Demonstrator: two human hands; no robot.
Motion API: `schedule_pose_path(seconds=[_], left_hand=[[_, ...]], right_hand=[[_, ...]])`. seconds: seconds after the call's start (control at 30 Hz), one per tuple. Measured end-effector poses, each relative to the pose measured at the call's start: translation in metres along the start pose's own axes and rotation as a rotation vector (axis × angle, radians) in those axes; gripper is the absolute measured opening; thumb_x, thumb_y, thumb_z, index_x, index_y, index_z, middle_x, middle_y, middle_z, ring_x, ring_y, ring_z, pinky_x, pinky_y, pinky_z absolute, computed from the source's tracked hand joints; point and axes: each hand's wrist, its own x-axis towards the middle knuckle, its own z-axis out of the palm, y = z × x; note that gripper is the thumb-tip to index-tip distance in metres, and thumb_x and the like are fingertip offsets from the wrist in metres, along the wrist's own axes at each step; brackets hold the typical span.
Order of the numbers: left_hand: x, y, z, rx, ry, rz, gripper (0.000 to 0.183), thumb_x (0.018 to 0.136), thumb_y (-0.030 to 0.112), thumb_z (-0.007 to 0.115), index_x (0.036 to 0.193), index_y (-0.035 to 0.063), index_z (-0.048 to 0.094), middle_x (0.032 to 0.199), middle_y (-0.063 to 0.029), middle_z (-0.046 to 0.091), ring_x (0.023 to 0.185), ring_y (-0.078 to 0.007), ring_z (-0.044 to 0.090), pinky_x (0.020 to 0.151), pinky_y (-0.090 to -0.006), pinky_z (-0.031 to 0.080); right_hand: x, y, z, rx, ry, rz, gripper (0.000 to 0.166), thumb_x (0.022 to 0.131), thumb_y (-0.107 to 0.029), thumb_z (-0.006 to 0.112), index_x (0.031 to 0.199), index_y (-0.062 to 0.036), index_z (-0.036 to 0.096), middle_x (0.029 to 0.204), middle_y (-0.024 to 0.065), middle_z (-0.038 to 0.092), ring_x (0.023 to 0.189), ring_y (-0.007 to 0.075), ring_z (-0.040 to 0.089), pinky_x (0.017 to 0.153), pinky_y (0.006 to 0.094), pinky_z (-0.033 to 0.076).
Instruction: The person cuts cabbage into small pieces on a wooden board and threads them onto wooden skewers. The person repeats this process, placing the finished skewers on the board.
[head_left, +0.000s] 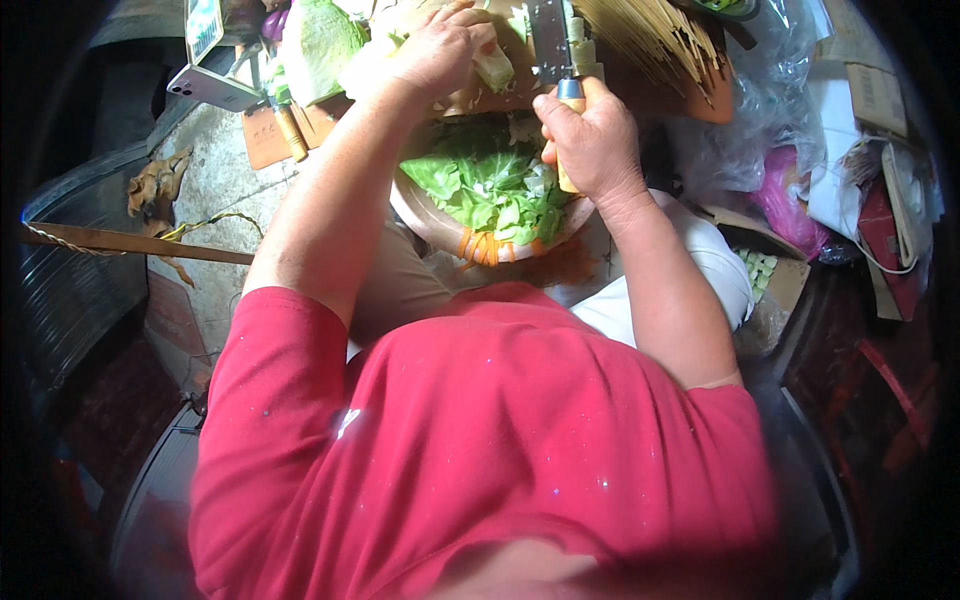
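My right hand (596, 139) is closed round the wooden handle of a cleaver (551, 41), whose broad blade points away from me beside pale cut vegetable pieces (584, 52). Over the board my left hand (442, 52) rests on a piece of cabbage (493, 67), its fingers bent; whether they grip it cannot be told. Left of that hand stands a cut green cabbage (322, 49). Below the board, a round basin (431, 214) holds torn green leaves (499, 191), with orange strips (487, 247) over its near rim.
Many thin wooden skewers (649, 34) lie on the board's right side. A knife with a wooden handle (289, 131) and a phone (214, 88) are at the left. Clear plastic bags (731, 135), a pink bag (787, 199) and cardboard (877, 97) crowd the right. A wooden strip (142, 241) juts in from the left.
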Motion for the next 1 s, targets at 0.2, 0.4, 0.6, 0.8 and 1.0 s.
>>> schedule_pose_path(seconds=[0.2,0.4,0.6,0.8,1.0], left_hand=[[0.005,0.017,-0.007,-0.154,-0.076,-0.386,0.028,0.071,0.016,0.073,0.098,0.0142,0.064,0.107,-0.0099,0.057,0.099,-0.0313,0.057,0.086,-0.0404,0.048],[0.003,0.026,0.001,-0.208,-0.016,-0.538,0.028,0.073,0.021,0.072,0.1,0.0153,0.066,0.108,-0.0078,0.059,0.101,-0.0299,0.056,0.088,-0.0392,0.047],[0.01,0.03,-0.001,-0.137,-0.037,-0.487,0.023,0.074,0.024,0.067,0.094,0.0133,0.065,0.103,-0.0088,0.061,0.104,-0.0307,0.054,0.089,-0.0402,0.046],[0.009,0.013,0.015,-0.064,-0.016,-0.34,0.025,0.072,0.024,0.07,0.094,0.0144,0.068,0.092,-0.0032,0.066,0.101,-0.0228,0.056,0.091,-0.0348,0.043],[0.013,0.024,0.007,-0.079,-0.007,-0.443,0.021,0.072,0.024,0.069,0.091,0.0144,0.068,0.093,-0.0044,0.066,0.098,-0.0227,0.057,0.089,-0.0345,0.043]], right_hand=[[0.002,0.011,-0.004,-0.26,-0.01,-0.141,0.022,0.083,-0.023,0.063,0.086,-0.0024,0.056,0.061,0.0029,0.058,0.046,0.0106,0.056,0.047,0.0267,0.047],[-0.004,0.016,-0.004,-0.337,-0.063,-0.054,0.026,0.081,-0.024,0.063,0.083,-0.0005,0.053,0.063,0.0104,0.06,0.051,0.0211,0.059,0.052,0.0337,0.049],[-0.008,0.004,-0.007,-0.54,-0.119,-0.026,0.033,0.077,-0.028,0.056,0.09,0.0017,0.057,0.083,0.0248,0.063,0.082,0.0425,0.061,0.077,0.0478,0.048],[-0.006,-0.001,-0.009,-0.576,-0.173,0.021,0.034,0.077,-0.027,0.055,0.09,0.004,0.057,0.089,0.0268,0.062,0.085,0.0424,0.061,0.079,0.0473,0.048],[0.007,-0.001,-0.015,-0.537,-0.258,0.117,0.035,0.077,-0.024,0.053,0.094,0.0065,0.057,0.092,0.0287,0.062,0.088,0.0432,0.06,0.083,0.0458,0.047]])
